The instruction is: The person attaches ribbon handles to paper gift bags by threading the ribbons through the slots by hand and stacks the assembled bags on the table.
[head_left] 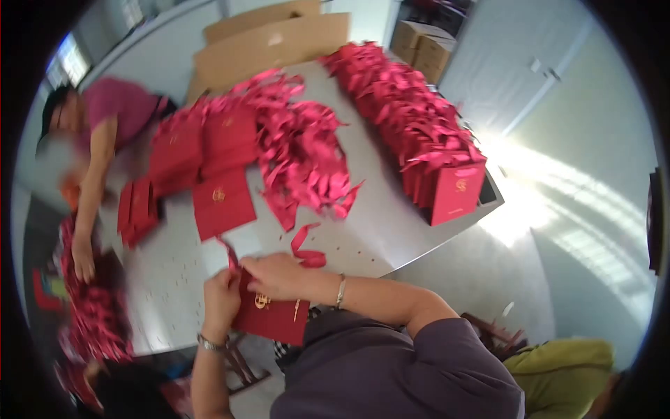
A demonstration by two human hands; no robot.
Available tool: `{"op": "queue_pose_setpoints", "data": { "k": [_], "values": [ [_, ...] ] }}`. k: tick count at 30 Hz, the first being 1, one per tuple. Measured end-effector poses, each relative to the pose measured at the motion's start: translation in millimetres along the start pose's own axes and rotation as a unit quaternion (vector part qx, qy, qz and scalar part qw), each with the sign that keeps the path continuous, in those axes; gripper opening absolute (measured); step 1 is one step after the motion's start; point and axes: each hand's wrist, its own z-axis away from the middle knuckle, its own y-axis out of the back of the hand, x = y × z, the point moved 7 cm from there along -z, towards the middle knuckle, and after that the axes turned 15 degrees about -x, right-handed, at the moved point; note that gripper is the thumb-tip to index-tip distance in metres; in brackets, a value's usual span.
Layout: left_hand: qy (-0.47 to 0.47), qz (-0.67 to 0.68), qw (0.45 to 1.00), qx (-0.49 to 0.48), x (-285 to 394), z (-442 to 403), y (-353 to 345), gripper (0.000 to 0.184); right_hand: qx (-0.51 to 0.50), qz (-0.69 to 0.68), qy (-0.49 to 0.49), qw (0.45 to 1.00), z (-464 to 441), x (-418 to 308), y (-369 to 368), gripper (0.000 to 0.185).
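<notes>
A dark red paper bag [272,322] with gold print is tilted at the near table edge, close to my body. My left hand [220,302] is closed at its left top corner. My right hand [279,276] lies across the bag's upper part, its fingers pinched near that same corner. A red ribbon [229,250] sticks up between my two hands; which fingers grip it is partly hidden. Just beyond, a flat red bag [223,202] with a gold emblem lies on the table. A loose curled ribbon [307,248] rests to the right of my hands.
Stacked red bags [230,143] and a ribbon heap [307,160] cover the table's middle. A long row of ribboned bags [412,122] lines the right side. At left a co-worker's arm [98,174] reaches over more ribboned bags [98,314]. Cardboard [272,45] stands behind.
</notes>
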Motion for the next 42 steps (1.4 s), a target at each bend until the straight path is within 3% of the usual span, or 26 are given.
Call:
{"op": "queue_pose_setpoints", "data": {
  "k": [7, 9, 11, 13, 15, 16, 19, 20, 23, 24, 27, 32, 34, 35, 37, 38, 40, 42],
  "values": [
    [0.002, -0.062, 0.996, 0.070, -29.5, 3.4, 1.2, 0.004, 0.065, 0.000, 0.081, 0.995, -2.4, -1.4, -2.9, 0.032],
    [0.087, 0.207, 0.972, 0.073, -72.2, 4.8, -2.6, 0.006, 0.065, -0.015, 0.091, 0.994, -3.8, -0.9, -3.5, 0.028],
    [0.132, 0.297, 0.941, 0.093, -77.6, 8.1, -0.2, 0.010, 0.094, 0.023, 0.084, 0.992, -9.1, -2.1, -6.0, 0.024],
    [0.124, 0.267, 0.949, 0.108, -73.9, 4.6, 9.6, 0.008, 0.105, 0.028, 0.088, 0.990, -15.5, -3.8, -7.2, 0.023],
    [0.150, 0.090, 0.979, 0.104, -73.0, -1.4, 22.6, 0.007, 0.096, 0.051, 0.083, 0.991, -22.8, -3.1, -10.8, 0.024],
    [0.123, 0.056, 0.985, 0.108, -104.0, -9.6, 30.5, 0.005, 0.100, 0.049, 0.086, 0.990, -20.3, -3.0, -7.4, 0.024],
    [0.147, 0.090, 0.975, 0.137, -77.3, -8.7, 35.8, 0.007, 0.086, 0.030, 0.074, 0.993, -16.2, -1.3, -5.9, 0.024],
    [0.140, 0.005, 0.974, 0.178, -88.1, -11.3, 43.8, 0.008, 0.099, 0.032, 0.076, 0.992, -14.8, -1.8, -4.7, 0.023],
    [0.209, 0.047, 0.951, 0.225, -82.0, -1.2, 54.4, 0.008, 0.109, 0.027, 0.077, 0.991, -20.2, 0.8, -5.2, 0.023],
    [0.225, 0.135, 0.939, 0.221, -96.0, 0.3, 51.3, 0.007, 0.107, 0.018, 0.076, 0.991, -21.8, 1.9, -7.1, 0.023],
    [0.224, 0.039, 0.946, 0.230, -99.2, 3.3, 51.0, 0.007, 0.102, 0.020, 0.075, 0.992, -19.1, 1.2, -5.7, 0.022],
    [0.248, 0.155, 0.918, 0.269, -84.6, 14.9, 44.1, 0.016, 0.077, 0.008, 0.079, 0.994, -16.1, 0.1, -3.3, 0.021],
    [0.188, 0.083, 0.926, 0.318, -66.3, 27.5, 46.0, 0.025, 0.073, 0.017, 0.075, 0.994, -18.9, 1.0, -5.0, 0.023],
    [0.148, -0.084, 0.933, 0.317, -50.9, 34.9, 45.8, 0.032, 0.081, 0.018, 0.068, 0.994, -20.4, 1.3, -6.4, 0.025],
    [0.105, -0.156, 0.964, 0.186, 0.2, 43.6, 15.9, 0.031, 0.075, 0.023, 0.071, 0.994, -23.4, 0.4, -11.6, 0.026],
    [0.072, -0.264, 0.953, 0.132, -6.1, 50.8, 1.3, 0.026, 0.082, 0.024, 0.072, 0.994, -24.6, 1.4, -11.0, 0.027],
    [0.117, -0.142, 0.979, 0.093, -5.3, 60.3, -13.2, 0.024, 0.082, 0.031, 0.071, 0.994, -22.2, 0.1, -8.3, 0.028],
    [0.117, -0.077, 0.980, 0.139, -11.4, 62.0, -14.6, 0.025, 0.070, 0.014, 0.064, 0.995, -14.2, -1.1, -2.9, 0.025]
  ]
}}
